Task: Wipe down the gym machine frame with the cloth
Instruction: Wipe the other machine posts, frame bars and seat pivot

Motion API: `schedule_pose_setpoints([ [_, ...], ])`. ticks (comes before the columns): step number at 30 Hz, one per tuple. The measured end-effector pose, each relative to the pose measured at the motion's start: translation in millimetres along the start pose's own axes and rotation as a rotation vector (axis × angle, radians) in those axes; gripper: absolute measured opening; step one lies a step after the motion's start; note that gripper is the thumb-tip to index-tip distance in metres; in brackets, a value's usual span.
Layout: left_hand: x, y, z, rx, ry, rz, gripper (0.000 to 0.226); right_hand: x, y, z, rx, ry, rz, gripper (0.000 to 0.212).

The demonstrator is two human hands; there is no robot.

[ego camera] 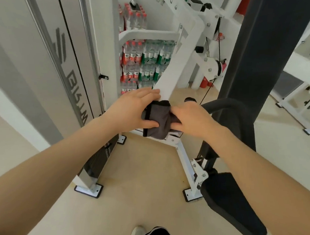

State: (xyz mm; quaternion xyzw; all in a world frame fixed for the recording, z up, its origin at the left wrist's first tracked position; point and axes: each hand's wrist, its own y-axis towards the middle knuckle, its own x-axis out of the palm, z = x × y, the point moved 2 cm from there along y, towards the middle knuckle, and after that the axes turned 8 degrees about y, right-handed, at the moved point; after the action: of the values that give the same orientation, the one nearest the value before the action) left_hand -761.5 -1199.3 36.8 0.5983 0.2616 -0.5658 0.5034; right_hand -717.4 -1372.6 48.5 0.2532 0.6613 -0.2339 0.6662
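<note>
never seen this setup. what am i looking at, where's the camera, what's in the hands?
There is one picture, taken by a wide-angle camera worn on a person's head and looking forward and down, so the two bare forearms reach in from the bottom corners. No robot is involved.

Both hands meet on a sloping white bar of the gym machine frame. A dark grey cloth is bunched around the bar's lower part. The left hand holds the cloth from its side, thumb curled under it and fingers lying over the bar. The right hand grips the other side.

To the right stand a tall dark padded upright and a black seat pad. Behind the frame are stacked packs of bottled water. The pale floor carries the machine's feet, and the person's shoe shows at the bottom edge.
</note>
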Motion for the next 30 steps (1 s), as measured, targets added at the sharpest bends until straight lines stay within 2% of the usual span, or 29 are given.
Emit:
schedule_pose_setpoints([
  [1,0.5,-0.1,0.5,-0.017,0.001,0.0,0.077,-5.5,4.2,2.0,0.069,0.11,-0.154,0.023],
  [2,1.0,-0.5,1.0,-0.033,0.002,0.002,0.077,-6.7,6.5,4.7,0.125,0.204,-0.226,0.023],
  [3,1.2,-1.1,2.1,-0.044,0.003,0.008,0.077,-5.1,7.8,6.9,0.147,0.246,-0.224,0.024],
  [4,1.5,-1.8,3.2,-0.055,0.003,0.009,0.077,-2.8,6.8,6.0,0.126,0.222,-0.159,0.025],
  [7,1.5,-6.4,9.7,-0.097,0.016,0.01,0.074,17.4,-8.1,-2.7,-0.014,-0.01,0.264,0.027],
  [9,1.2,-12.1,14.0,-0.107,0.039,0.054,0.068,24.0,-15.7,-6.5,-0.025,-0.054,0.441,0.026],
  [13,1.9,-26.3,24.7,-0.113,0.109,0.2,0.049,27.5,-24.1,-6.5,-0.109,-0.001,0.53,0.012],
  [15,-2.0,-31.5,33.2,-0.108,0.147,0.28,0.038,18.2,-31.8,-7.4,-0.146,0.05,0.519,0.015],
  [18,-7.6,-40.0,47.2,-0.055,0.168,0.368,0.024,0.4,-54.5,-11.7,-0.005,0.311,0.466,0.023],
  [20,-8.6,-48.2,54.7,-0.033,0.121,0.367,0.022,-1.4,-74.0,-18.2,0.106,0.459,0.335,0.027],
  [23,-10.6,-67.6,74.9,-0.042,0.062,0.273,0.021,5.6,-106.4,-42.4,0.242,0.693,0.015,0.063],
  [25,-10.2,-80.5,92.9,-0.095,-0.002,0.19,0.023,11.7,-121.8,-56.6,0.251,0.796,-0.138,0.085],
  [27,-8.4,-91.3,110.1,-0.154,-0.144,0.126,0.025,14.2,-137.6,-66.4,0.222,0.849,-0.226,0.079],
  [30,-8.0,-96.5,140.1,-0.259,-0.455,0.067,0.028,13.8,-165.6,-74.1,0.262,1.111,-0.186,0.037],
])
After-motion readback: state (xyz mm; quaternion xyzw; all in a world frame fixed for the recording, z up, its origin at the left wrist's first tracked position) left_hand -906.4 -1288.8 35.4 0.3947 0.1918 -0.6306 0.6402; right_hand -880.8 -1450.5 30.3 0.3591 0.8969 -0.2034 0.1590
